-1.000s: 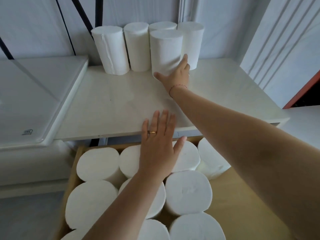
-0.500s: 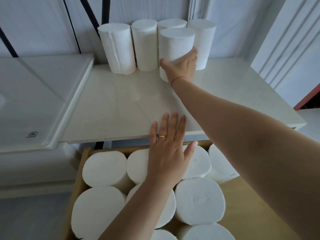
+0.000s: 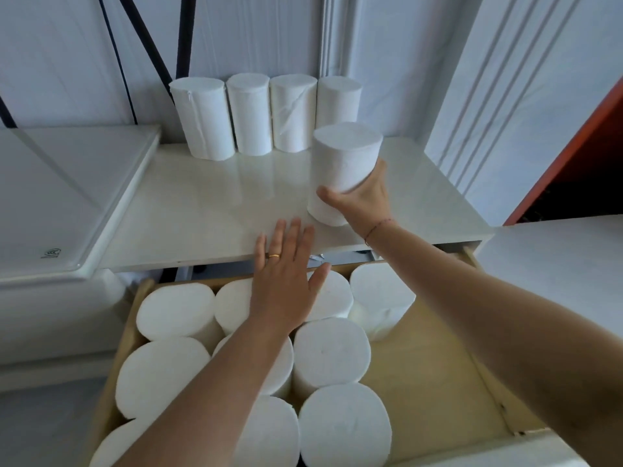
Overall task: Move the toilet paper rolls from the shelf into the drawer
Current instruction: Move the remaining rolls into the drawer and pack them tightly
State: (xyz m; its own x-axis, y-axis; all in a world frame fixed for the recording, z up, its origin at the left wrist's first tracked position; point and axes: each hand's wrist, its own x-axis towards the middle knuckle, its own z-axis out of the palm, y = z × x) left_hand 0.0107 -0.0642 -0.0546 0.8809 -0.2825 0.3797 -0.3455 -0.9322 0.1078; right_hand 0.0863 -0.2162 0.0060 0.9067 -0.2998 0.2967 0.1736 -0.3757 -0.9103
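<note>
My right hand (image 3: 362, 200) grips a white toilet paper roll (image 3: 344, 156) from its lower side, holding it upright over the shelf (image 3: 209, 210) near its front right part. Several more rolls (image 3: 249, 116) stand in a row against the back wall. Below the shelf, the open wooden drawer (image 3: 435, 375) holds several upright rolls (image 3: 330, 352) packed on its left side. My left hand (image 3: 286, 284) hovers flat with fingers spread over the drawer's back rolls, fingertips above the shelf's front edge.
A white lidded surface (image 3: 64, 197) adjoins the shelf on the left. The drawer's right half shows bare wooden floor. A white wall panel (image 3: 526, 96) and an orange-red edge (image 3: 573, 153) rise at the right.
My right hand closed on the front roll and pulled it away from the back row toward the shelf's front. My left hand stayed flat over the drawer.
</note>
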